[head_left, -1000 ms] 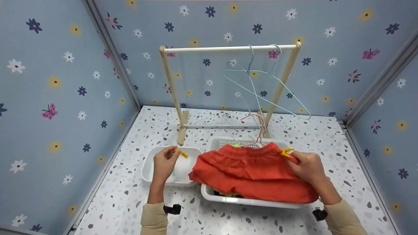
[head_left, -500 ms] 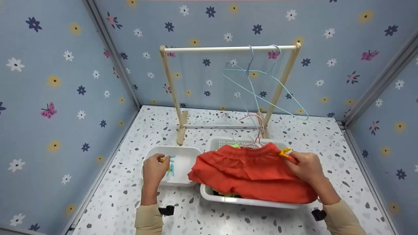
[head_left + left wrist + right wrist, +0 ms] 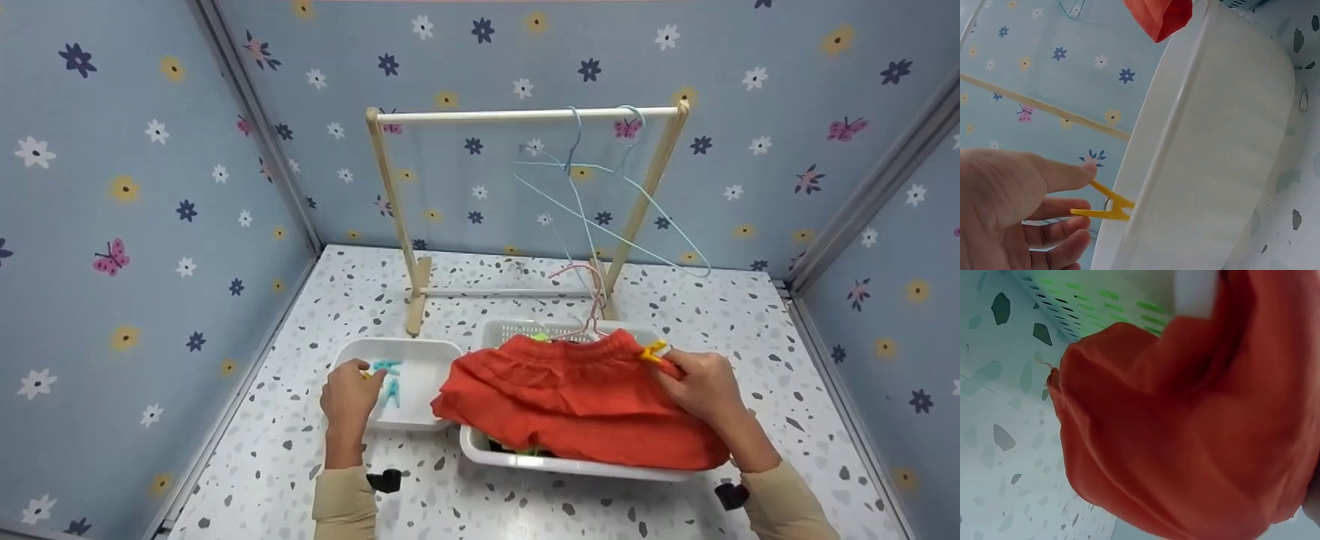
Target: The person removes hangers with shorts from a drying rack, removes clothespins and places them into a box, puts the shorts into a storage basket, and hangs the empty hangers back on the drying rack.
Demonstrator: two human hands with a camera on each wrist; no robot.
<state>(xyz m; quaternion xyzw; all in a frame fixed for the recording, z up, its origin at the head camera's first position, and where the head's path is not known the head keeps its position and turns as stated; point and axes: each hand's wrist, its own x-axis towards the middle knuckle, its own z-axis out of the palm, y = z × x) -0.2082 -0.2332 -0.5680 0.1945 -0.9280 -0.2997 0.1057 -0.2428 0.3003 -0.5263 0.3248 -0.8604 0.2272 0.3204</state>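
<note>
Over the small white tray (image 3: 420,386), my left hand (image 3: 349,397) pinches a yellow clothespin (image 3: 1109,207) by its legs, between thumb and fingers. In the left wrist view, the clothespin's nose is at the tray's rim. Two teal clothespins (image 3: 391,392) lie in the tray by the fingertips. My right hand (image 3: 703,386) grips the right end of the red shorts' waistband; another yellow clothespin (image 3: 654,349) sits there beside the thumb. The red shorts (image 3: 570,397) drape over a white basket (image 3: 555,466), with a pink hanger (image 3: 596,300) at the waistband.
Behind the basket stands a rack with a white rail (image 3: 480,116) and wooden posts. Light-blue hangers (image 3: 664,214) hang at its right side. Green and dark cloth lies in the basket under the shorts. Patterned panels enclose the speckled table (image 3: 270,450).
My left hand has moved left and slightly down into the tray with the yellow clothespin, uncovering the teal clothespins. The right hand and shorts have stayed nearly still.
</note>
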